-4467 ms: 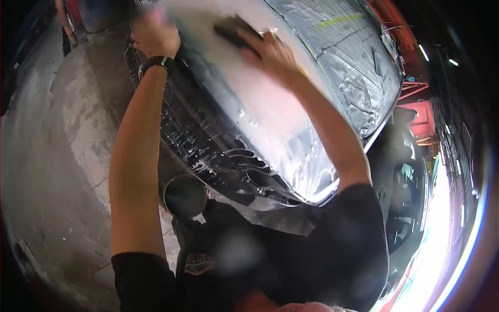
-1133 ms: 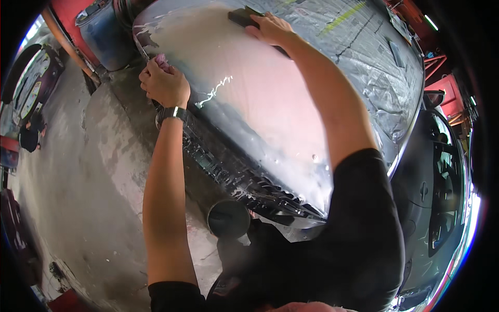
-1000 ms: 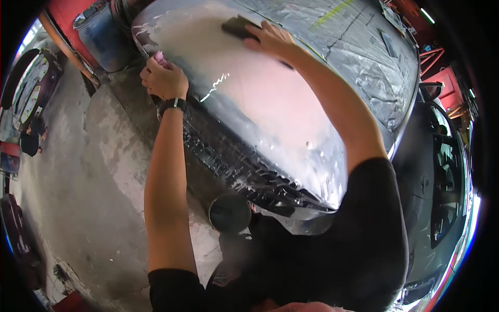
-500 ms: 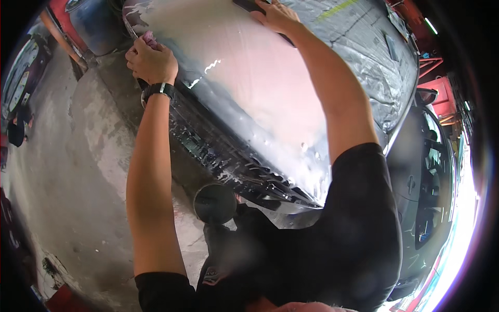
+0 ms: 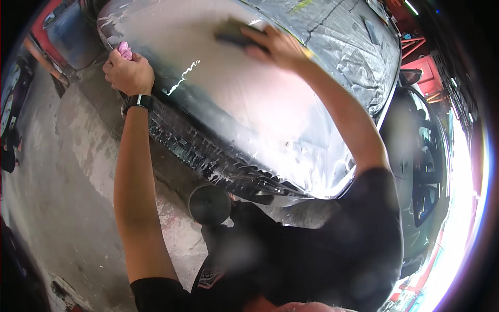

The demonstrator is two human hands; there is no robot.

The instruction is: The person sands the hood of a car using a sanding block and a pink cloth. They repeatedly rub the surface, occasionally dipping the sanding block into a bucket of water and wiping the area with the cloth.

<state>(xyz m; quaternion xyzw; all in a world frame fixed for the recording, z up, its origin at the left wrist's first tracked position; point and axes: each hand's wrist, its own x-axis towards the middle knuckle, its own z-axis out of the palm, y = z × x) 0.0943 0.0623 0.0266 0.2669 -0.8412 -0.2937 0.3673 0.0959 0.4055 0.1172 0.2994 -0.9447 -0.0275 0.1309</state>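
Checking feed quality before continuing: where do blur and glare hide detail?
Head view: dark block and right fingers smeared; head view: glare whitens the panel toward its near corner; head view: a bright strip burns out detail along the right rim.

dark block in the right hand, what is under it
The pale panel shows around the dark block, held by the right hand. The patch directly beneath and the block's underside are covered.

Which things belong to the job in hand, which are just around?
In the job:
right hand, on dark block
left hand, holding pink cloth
wet car panel
plastic sheeting, probably

Just around, seemingly:
blue bin
dark car at right
round container, role unclear
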